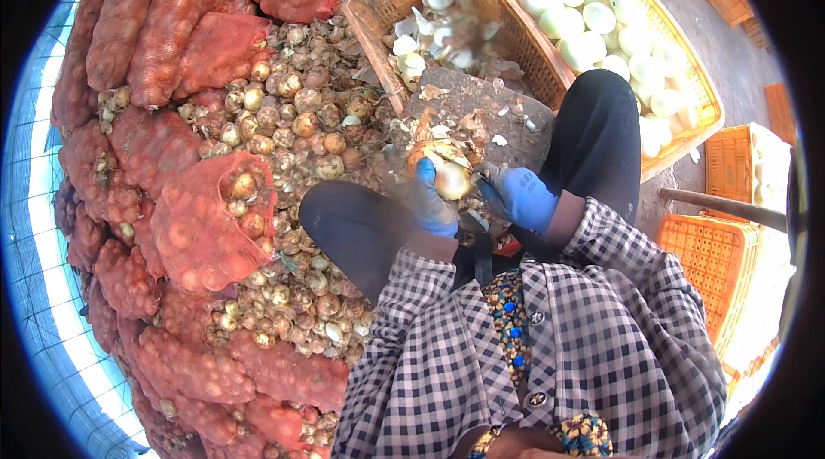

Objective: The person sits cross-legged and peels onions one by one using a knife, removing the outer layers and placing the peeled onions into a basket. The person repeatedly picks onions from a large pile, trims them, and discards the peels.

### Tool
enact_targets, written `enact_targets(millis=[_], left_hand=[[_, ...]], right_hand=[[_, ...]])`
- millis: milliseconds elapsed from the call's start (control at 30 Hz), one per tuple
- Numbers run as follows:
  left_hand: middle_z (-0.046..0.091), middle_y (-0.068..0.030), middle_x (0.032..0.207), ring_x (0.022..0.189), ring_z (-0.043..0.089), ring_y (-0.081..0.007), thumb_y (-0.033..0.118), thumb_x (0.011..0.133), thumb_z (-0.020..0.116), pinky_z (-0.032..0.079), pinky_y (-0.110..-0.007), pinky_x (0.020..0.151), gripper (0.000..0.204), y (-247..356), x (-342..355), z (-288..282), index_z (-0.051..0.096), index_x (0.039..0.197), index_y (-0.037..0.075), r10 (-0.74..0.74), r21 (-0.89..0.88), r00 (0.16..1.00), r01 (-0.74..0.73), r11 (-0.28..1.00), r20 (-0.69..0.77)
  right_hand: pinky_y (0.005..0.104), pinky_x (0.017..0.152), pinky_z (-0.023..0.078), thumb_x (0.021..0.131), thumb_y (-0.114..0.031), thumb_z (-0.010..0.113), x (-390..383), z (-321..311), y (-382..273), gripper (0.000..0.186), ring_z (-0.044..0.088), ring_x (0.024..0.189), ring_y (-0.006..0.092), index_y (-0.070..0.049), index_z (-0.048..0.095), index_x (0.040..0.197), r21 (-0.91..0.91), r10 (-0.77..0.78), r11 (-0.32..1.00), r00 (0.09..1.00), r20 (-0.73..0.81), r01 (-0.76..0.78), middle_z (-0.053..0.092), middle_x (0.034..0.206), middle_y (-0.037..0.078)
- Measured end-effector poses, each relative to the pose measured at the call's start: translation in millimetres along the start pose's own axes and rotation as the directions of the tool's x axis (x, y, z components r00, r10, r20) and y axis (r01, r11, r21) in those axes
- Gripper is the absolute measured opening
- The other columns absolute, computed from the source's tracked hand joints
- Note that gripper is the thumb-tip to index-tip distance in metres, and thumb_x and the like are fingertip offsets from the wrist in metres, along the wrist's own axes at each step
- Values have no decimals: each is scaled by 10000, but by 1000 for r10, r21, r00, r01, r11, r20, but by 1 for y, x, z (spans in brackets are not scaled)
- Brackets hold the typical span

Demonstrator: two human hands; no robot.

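Note:
My left hand (436, 205), in a blue and grey work glove, grips an onion (453, 181) from its near left side, the blue thumb lying along it. Part of the onion shows white and bare, while brown skin still covers the rest. My right hand (524, 198), gloved in blue, is closed just right of the onion. A thin dark thing sticks out between its fingers toward the onion, too small to make out. Beyond both hands lies a grey board (507, 137) strewn with skin scraps. Loose brown skins (468, 125) lie at its near left part.
An orange crate (378, 38) beyond the board holds white peelings. Another yellow-orange crate (687, 145) at the right is full of peeled onions (599, 18). Unpeeled onions (305, 124) and red mesh sacks (206, 223) are heaped at the left. More orange crates (709, 266) stand far right, near a pole (726, 208).

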State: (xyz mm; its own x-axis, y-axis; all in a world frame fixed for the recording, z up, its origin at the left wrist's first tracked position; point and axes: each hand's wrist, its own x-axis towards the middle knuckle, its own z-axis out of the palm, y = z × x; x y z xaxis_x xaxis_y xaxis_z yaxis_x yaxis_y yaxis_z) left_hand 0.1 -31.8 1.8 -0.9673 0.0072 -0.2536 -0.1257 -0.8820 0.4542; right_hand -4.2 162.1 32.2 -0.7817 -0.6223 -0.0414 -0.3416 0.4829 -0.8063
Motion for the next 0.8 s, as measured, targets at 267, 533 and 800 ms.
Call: enact_targets(millis=[267,533,800], left_hand=[[624,-164,1117,998,625,-307,488,821,538,543,-446,873,646,13,-6,32,530,1266,21,-119,-148,985,100,984,-123],[592,-157,1191,1068,589,-328,617,774,599,522,-456,916,803,14,-20,38,491,1316,34,-243,-182,970,236,955,-14],[520,-178,1222,1094,554,-294,495,786,713,508,-415,930,804,2,-40,25,421,1335,-13,528,934,847,-233,272,57]], right_hand=[[448,575,482,891,-175,568,-19,-23,-2,375,619,677,380,-125,518,1260,-218,-21,975,998,55,33,614,768,178],[385,516,523,901,-151,534,3,-33,10,410,633,536,303,-153,516,1311,-241,-34,968,987,156,72,629,669,137],[390,501,512,947,-141,471,7,-59,-33,404,658,574,278,-38,469,1338,193,166,952,932,323,-236,624,650,143]])
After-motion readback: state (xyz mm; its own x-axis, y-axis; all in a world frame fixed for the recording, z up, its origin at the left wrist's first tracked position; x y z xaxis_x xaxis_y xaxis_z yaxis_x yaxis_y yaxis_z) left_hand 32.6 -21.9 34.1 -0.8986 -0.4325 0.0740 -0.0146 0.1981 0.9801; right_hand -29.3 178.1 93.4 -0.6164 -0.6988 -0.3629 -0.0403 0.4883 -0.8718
